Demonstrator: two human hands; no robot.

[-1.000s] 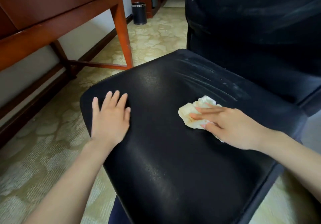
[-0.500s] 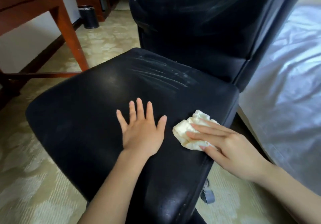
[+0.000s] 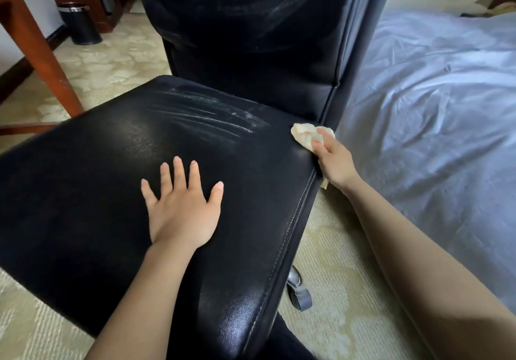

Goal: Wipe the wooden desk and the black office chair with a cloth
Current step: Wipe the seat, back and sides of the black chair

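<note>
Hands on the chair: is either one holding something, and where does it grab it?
The right hand holds the crumpled cloth bunched at its middle. The left hand lies flat on the seat, holding nothing.

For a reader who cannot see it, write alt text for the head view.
A right hand presses a cream cloth on a black office chair seat's right rear corner; the left hand lies flat mid-seat. White streaks mark the seat.
</note>
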